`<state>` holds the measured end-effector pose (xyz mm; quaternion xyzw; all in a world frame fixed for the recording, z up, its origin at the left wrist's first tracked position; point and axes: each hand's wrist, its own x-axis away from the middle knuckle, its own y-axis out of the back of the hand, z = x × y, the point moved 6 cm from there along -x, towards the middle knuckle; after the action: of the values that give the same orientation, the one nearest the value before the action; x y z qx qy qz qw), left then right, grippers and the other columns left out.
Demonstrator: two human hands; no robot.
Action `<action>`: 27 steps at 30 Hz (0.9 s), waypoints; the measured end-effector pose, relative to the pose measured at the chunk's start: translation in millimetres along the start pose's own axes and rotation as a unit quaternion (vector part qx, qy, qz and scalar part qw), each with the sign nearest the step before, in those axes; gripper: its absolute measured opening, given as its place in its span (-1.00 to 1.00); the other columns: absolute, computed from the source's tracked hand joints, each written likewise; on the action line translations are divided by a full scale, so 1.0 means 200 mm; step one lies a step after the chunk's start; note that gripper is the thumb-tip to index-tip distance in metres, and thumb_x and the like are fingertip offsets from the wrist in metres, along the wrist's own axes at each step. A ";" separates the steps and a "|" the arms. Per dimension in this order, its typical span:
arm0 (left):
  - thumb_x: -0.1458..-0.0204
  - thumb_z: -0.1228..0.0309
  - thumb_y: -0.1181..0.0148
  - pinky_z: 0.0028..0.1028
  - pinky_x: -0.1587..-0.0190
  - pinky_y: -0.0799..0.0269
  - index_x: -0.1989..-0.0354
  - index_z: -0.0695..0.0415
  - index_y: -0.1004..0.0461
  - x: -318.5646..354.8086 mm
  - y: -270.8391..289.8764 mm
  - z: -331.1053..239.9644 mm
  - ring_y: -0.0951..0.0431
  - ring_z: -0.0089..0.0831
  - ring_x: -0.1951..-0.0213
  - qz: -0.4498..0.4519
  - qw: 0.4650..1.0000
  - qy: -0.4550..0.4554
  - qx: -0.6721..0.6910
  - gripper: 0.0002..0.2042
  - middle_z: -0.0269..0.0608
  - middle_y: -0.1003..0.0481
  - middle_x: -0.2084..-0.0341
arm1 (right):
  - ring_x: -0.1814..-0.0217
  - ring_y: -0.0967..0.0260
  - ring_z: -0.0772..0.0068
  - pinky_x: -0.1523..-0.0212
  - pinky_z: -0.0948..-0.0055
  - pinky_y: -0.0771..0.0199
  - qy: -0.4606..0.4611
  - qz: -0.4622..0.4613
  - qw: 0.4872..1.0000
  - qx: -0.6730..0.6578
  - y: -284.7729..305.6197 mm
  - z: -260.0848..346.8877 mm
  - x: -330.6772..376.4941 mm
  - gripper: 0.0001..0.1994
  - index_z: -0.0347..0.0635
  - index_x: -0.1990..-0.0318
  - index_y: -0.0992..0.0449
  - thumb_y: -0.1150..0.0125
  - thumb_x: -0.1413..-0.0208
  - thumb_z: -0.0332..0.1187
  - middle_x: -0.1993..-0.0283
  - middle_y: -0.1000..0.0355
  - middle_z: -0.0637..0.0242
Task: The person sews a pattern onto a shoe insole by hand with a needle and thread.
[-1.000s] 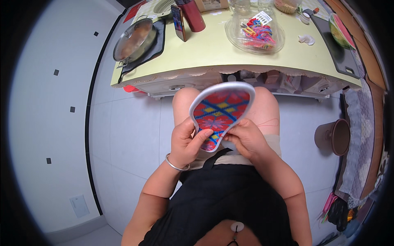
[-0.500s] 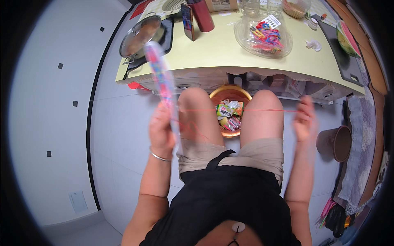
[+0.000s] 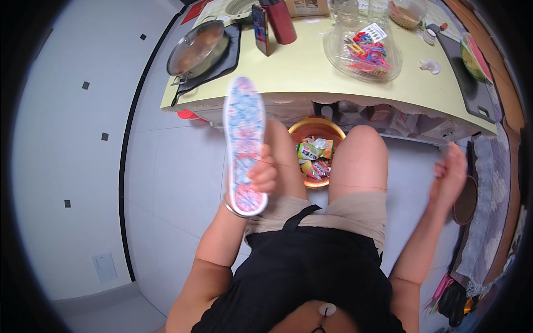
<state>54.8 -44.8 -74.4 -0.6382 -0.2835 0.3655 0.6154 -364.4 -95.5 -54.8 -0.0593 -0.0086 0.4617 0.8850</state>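
Since half a second ago the insole (image 3: 243, 145) has tipped from edge-on to show its patterned pink and blue face, and my right hand (image 3: 451, 176) has drawn farther out to the right, away from my knees. My left hand (image 3: 262, 176) has a closed grip on the insole's near end, fingers wrapped over its edge, so the long sole stands up toward the far side, its toe just short of the table (image 3: 300, 72) edge. A thin red thread (image 3: 355, 186) seems to run from the insole across my right thigh toward the right hand; that hand's grip is blurred, fingers loosely curled, and I cannot tell whether it pinches a needle or the thread's end. The risk I see is the thread: pulled too hard or at a sharp angle it could snap, pucker the stitching or slip out of the needle, and held only by one end the insole could twist in my grip. Below, between my knees, sits a gold bowl (image 3: 316, 125) full of wrappers that a slack thread might catch on. My left forearm rises steeply from the lap with the wrist bent back; my right arm reaches out low, elbow nearly straight.
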 end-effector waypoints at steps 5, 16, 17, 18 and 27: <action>-0.20 0.00 0.25 -0.54 0.72 0.02 0.26 0.29 -0.31 -0.19 -0.03 0.30 -0.05 -0.51 0.76 -0.029 0.997 0.070 0.021 -0.51 -0.30 -0.12 0.81 | 0.44 -0.38 0.49 0.42 0.50 -0.37 0.149 0.304 0.937 0.086 -0.69 0.24 0.64 -0.94 -0.23 0.32 -0.49 -0.12 -0.04 -0.55 0.44 -0.43 0.33; -0.22 0.05 0.21 -0.57 0.70 0.00 0.20 0.25 -0.32 -0.18 0.06 0.33 -0.07 -0.54 0.74 -0.075 0.997 0.028 -0.023 -0.57 -0.32 -0.15 0.78 | 0.52 -0.34 0.28 0.50 0.36 -0.35 0.374 0.374 0.842 0.106 -0.90 0.33 0.90 -0.84 -0.22 0.35 -0.48 -0.25 0.17 -0.52 0.53 -0.36 0.28; -0.22 0.06 0.21 -0.57 0.70 -0.01 0.20 0.24 -0.32 -0.18 0.06 0.33 -0.08 -0.54 0.74 -0.079 0.996 0.027 -0.027 -0.58 -0.32 -0.15 0.77 | 0.53 -0.36 0.25 0.51 0.36 -0.38 0.373 0.379 0.840 0.107 -0.90 0.35 0.90 -0.84 -0.24 0.35 -0.49 -0.23 0.17 -0.57 0.52 -0.39 0.24; -0.22 0.06 0.21 -0.58 0.70 -0.01 0.20 0.24 -0.32 -0.18 0.07 0.33 -0.08 -0.55 0.74 -0.083 0.996 0.024 -0.033 -0.58 -0.32 -0.15 0.77 | 0.54 -0.38 0.23 0.51 0.35 -0.40 0.372 0.384 0.838 0.107 -0.90 0.35 0.90 -0.83 -0.27 0.34 -0.49 -0.21 0.16 -0.61 0.51 -0.42 0.21; -0.23 0.11 0.18 -0.60 0.70 -0.02 0.19 0.21 -0.32 -0.18 0.07 0.33 -0.10 -0.57 0.73 -0.112 0.991 0.011 -0.072 -0.63 -0.34 -0.17 0.75 | 0.53 -0.37 0.22 0.50 0.34 -0.41 0.377 0.385 0.835 0.112 -0.90 0.36 0.90 -0.83 -0.28 0.34 -0.48 -0.21 0.17 -0.61 0.50 -0.41 0.21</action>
<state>-19.9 -36.7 -83.5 -0.6489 -0.3722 0.2656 0.6082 -119.0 -43.9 29.4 -0.1273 0.4007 0.7048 0.5715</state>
